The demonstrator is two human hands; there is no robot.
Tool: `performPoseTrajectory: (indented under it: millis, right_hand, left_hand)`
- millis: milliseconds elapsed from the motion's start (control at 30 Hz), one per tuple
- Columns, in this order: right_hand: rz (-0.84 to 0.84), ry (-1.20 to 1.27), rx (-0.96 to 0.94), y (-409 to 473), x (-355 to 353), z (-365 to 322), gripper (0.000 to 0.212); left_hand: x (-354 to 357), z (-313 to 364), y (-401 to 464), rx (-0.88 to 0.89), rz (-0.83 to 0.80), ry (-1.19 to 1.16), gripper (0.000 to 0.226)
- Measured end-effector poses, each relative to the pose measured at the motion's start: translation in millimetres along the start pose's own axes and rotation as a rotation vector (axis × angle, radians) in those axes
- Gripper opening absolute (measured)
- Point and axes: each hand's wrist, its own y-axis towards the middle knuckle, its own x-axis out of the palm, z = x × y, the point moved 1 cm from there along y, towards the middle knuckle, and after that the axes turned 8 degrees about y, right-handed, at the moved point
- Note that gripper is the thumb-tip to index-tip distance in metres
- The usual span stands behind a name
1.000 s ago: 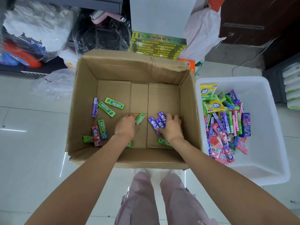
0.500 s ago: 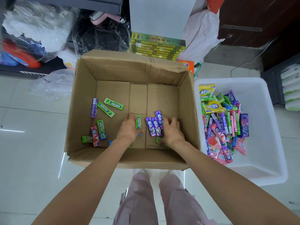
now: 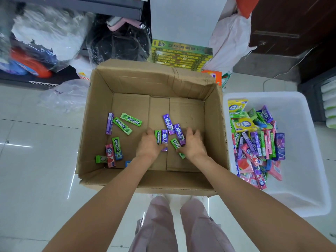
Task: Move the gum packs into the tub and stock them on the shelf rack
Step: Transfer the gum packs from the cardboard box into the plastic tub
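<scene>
Both palms down in the cardboard box (image 3: 98,106), left hand (image 3: 150,145) and right hand (image 3: 193,144) loosely curled, bracketing the middle gum packs (image 3: 170,133) (grip itself hidden): rake inward, scoop once, then clear the tub (image 3: 307,179) rim.

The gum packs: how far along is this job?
Done: a big pile of gum already lies in the white tub. In hand: the left hand and right hand gather packs mid-box. Left: loose packs by the cardboard box's left wall, then shelf stocking.
</scene>
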Motion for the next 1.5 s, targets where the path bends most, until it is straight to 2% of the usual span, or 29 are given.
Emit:
performPoseTrajectory:
  millis: [100, 167, 400, 467, 533, 567, 633, 700, 833, 933, 1067, 1200, 1300, 1500]
  right_hand:
    - [0.058, 0.022, -0.012, 4, 0, -2, 0.056]
    - [0.097, 0.001, -0.005, 6, -1, -5, 0.052]
    - [0.107, -0.150, -0.046, 10, -1, -8, 0.063]
    - [0.101, -0.154, -0.033, 12, -2, -10, 0.061]
    - [0.081, -0.053, 0.032, 14, -4, -12, 0.061]
    - [0.061, 0.037, 0.071, 14, -5, -13, 0.057]
    - [0.025, 0.218, 0.100, 13, -8, -16, 0.034]
    - [-0.005, 0.413, 0.086, 5, -13, -19, 0.017]
    - [-0.131, 0.789, -0.038, -23, -37, -26, 0.032]
    - [-0.211, 0.909, -0.124, -44, -66, -23, 0.033]
    - [-0.184, 0.966, -0.184, -66, -117, 2, 0.030]
    - [-0.163, 1.018, -0.233, -81, -172, 49, 0.017]
    - [-0.153, 1.034, -0.200, -84, -200, 88, 0.014]
    - [-0.160, 1.006, -0.068, -67, -214, 151, 0.012]
  left_hand:
    - [3, 7, -2, -0.023, 0.035, 0.130, 0.076]
    - [3, 12, -1, -0.015, 0.045, 0.207, 0.075]
    - [-2, 16, 5, -0.033, 0.103, 0.263, 0.064]
    - [-2, 13, 9, -0.056, 0.093, 0.151, 0.062]
    - [-6, 10, 9, -0.091, 0.066, -0.030, 0.049]
    - [-8, 9, 8, -0.093, 0.055, -0.122, 0.036]
    - [-11, 8, 3, -0.113, 0.021, -0.377, 0.017]
    - [-16, 9, -6, -0.130, -0.061, -0.689, 0.026]
    - [-36, 22, -35, 0.004, -0.222, -0.951, 0.032]
    - [-46, 46, -54, 0.127, -0.324, -1.009, 0.029]
    - [-41, 95, -80, 0.245, -0.379, -0.996, 0.043]
    - [-20, 158, -103, 0.310, -0.386, -0.953, 0.030]
    - [7, 197, -115, 0.285, -0.398, -0.905, 0.035]
    - [66, 243, -123, 0.136, -0.375, -0.857, 0.025]
